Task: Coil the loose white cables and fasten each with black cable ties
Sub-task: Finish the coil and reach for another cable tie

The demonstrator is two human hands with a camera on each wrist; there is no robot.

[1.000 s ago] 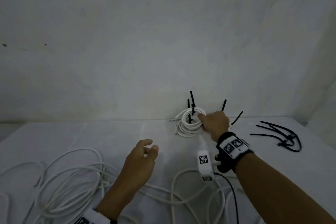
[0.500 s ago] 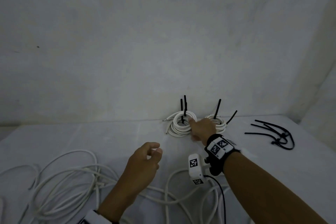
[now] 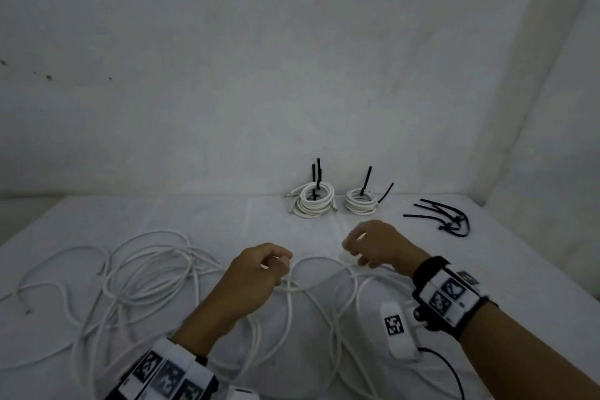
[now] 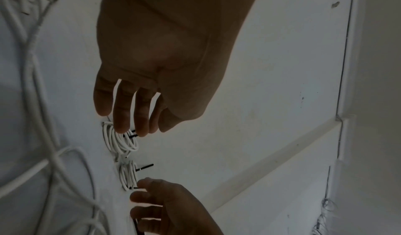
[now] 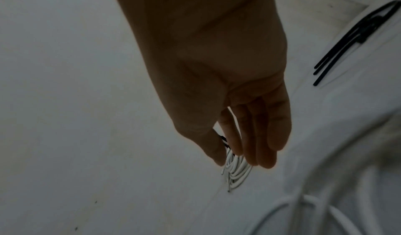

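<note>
Two coiled white cables stand at the back by the wall, each fastened with black ties: the larger coil and the smaller coil. Loose white cables sprawl over the near table and run under both hands. My left hand hovers over a cable loop, fingers relaxed, holding nothing. My right hand hangs just above the cable to the right, fingers loosely extended and empty. The right wrist view shows a tied coil beyond the fingertips.
A bunch of spare black cable ties lies at the back right of the white table. The wall stands right behind the coils. A cable end lies at the far left.
My right hand has left the tied coil at the back and pulled toward me. My left hand has moved right and down over the loose cables.
</note>
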